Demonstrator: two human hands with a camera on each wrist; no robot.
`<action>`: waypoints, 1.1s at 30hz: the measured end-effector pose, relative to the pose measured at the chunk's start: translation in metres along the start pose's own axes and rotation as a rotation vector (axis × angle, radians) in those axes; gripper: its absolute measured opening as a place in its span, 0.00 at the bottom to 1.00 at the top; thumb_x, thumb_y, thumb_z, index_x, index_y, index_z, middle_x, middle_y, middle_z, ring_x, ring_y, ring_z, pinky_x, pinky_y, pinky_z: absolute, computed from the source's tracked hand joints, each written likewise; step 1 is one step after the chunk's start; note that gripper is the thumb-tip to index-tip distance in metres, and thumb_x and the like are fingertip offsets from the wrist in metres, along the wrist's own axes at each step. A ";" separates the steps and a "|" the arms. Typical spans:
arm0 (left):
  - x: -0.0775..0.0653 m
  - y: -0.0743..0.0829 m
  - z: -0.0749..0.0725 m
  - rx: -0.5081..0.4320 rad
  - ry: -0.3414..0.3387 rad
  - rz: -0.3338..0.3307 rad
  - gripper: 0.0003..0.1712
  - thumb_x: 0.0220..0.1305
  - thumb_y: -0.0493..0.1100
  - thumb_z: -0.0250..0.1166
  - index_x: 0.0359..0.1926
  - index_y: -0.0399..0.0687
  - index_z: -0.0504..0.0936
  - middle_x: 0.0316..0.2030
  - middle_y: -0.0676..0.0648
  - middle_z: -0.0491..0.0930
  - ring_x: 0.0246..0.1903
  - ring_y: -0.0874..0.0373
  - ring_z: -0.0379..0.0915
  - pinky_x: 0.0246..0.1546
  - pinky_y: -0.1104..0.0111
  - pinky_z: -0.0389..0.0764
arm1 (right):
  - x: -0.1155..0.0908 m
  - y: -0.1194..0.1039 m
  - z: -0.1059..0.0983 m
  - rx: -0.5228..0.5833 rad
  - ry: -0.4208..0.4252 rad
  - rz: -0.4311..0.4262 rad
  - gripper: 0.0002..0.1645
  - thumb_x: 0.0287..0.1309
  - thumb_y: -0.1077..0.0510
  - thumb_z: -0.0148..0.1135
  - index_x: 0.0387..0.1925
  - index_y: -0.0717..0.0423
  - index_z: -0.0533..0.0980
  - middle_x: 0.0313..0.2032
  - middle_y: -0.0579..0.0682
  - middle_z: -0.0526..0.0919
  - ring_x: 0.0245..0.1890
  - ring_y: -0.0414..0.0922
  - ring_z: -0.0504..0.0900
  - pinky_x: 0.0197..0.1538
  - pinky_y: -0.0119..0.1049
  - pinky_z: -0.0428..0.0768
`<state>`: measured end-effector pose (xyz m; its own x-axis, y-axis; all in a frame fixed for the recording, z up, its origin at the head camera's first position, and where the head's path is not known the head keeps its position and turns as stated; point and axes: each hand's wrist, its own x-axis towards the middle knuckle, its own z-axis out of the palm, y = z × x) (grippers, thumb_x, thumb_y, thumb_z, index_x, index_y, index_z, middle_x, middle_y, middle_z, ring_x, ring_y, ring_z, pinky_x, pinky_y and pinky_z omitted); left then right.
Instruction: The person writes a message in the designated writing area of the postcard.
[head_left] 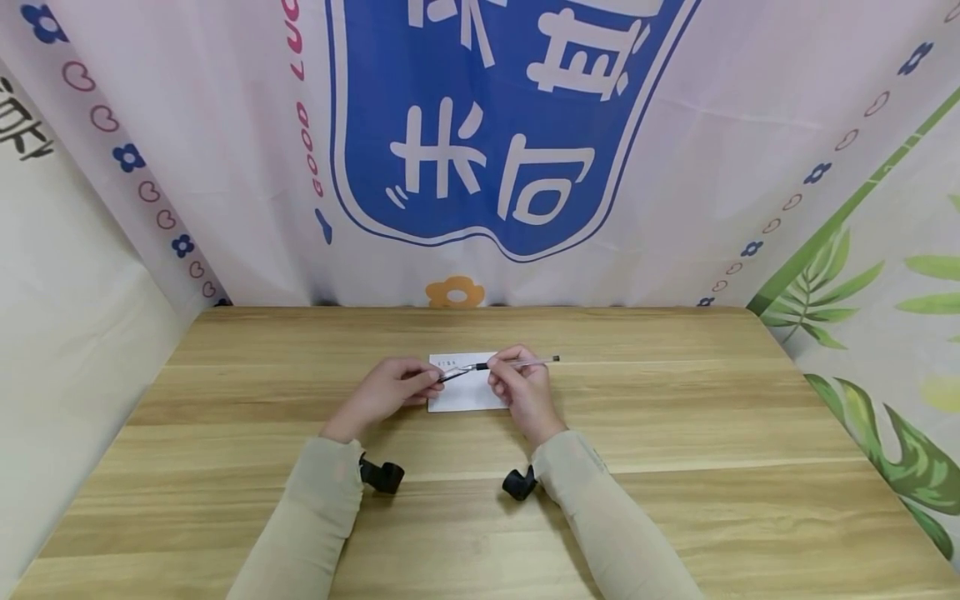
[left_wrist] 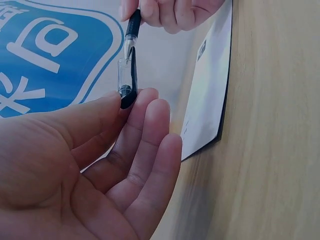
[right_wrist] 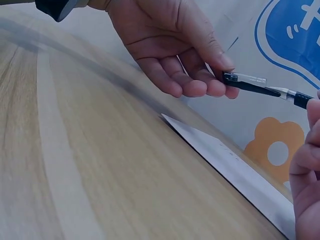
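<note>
My left hand point(head_left: 395, 387) pinches a clear pen cap point(left_wrist: 123, 75) with a black clip between thumb and index finger; its other fingers are loosely bent. Across from it, my right hand point(head_left: 522, 385) grips a clear-barrelled pen point(head_left: 528, 362) by its black grip section point(left_wrist: 133, 23). In the left wrist view the pen's tip is at the cap's open end; whether it has entered cannot be told. Beneath both hands lies a white pad of paper point(head_left: 467, 393) with small dark print along its top. The right wrist view shows the cap and the pen tip close together.
The wooden table point(head_left: 660, 500) spreads around the paper on all sides. A printed curtain point(head_left: 285, 250) with a blue sign hangs behind the table's far edge. Black wrist cameras point(head_left: 384, 477) jut from the sleeves above the tabletop.
</note>
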<state>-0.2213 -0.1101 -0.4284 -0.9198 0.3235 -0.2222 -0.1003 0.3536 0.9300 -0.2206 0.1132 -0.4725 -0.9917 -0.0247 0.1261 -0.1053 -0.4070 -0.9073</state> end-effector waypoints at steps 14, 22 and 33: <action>-0.002 0.005 0.006 -0.036 0.027 0.027 0.15 0.77 0.41 0.58 0.55 0.35 0.83 0.48 0.40 0.84 0.45 0.56 0.84 0.50 0.63 0.83 | 0.000 0.001 0.001 0.016 -0.021 0.001 0.10 0.61 0.72 0.61 0.31 0.55 0.77 0.20 0.46 0.80 0.18 0.36 0.73 0.23 0.24 0.72; -0.003 0.007 0.010 -0.074 0.061 0.080 0.14 0.76 0.40 0.60 0.53 0.34 0.83 0.46 0.38 0.85 0.45 0.54 0.84 0.51 0.63 0.83 | 0.000 0.000 0.001 0.040 -0.025 0.022 0.10 0.63 0.71 0.61 0.30 0.54 0.77 0.21 0.46 0.80 0.19 0.36 0.74 0.24 0.23 0.74; 0.000 0.006 0.018 -0.141 0.089 0.134 0.16 0.74 0.41 0.62 0.52 0.31 0.82 0.45 0.36 0.85 0.44 0.54 0.84 0.49 0.65 0.84 | 0.000 -0.001 0.002 0.106 -0.033 0.043 0.13 0.64 0.71 0.59 0.28 0.52 0.78 0.21 0.45 0.81 0.19 0.35 0.74 0.24 0.23 0.72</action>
<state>-0.2146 -0.0920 -0.4278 -0.9578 0.2781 -0.0728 -0.0212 0.1841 0.9827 -0.2202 0.1116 -0.4704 -0.9920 -0.0732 0.1028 -0.0528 -0.4990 -0.8650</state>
